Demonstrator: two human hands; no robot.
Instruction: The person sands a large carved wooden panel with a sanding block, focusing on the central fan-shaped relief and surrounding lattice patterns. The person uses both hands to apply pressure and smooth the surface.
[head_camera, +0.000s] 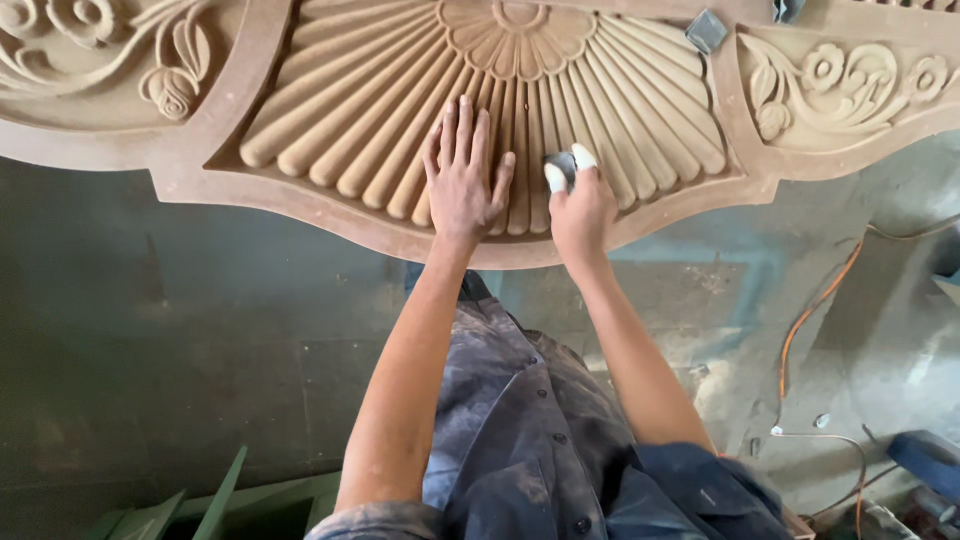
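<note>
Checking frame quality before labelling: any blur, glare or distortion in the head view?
Head view: soft even light, no glare; carved wooden panel and left hand sharp; right hand with its small grey pad slightly soft; wide-angle bowing of the panel edge; floor dim, lower-right corner smeared.

We see an orange cable (812, 318) trailing over the dusty floor (170, 340) at right, green slats (225, 497) near left, and perhaps a blue tool (925, 458) near right.

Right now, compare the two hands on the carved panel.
The left hand lies flat and empty, fingers spread on the fluted ribs; the right hand is curled, pinching a small grey sanding piece. The right fingertips look dust-whitened; the left's do not. Both rest on the wooden panel.
</note>
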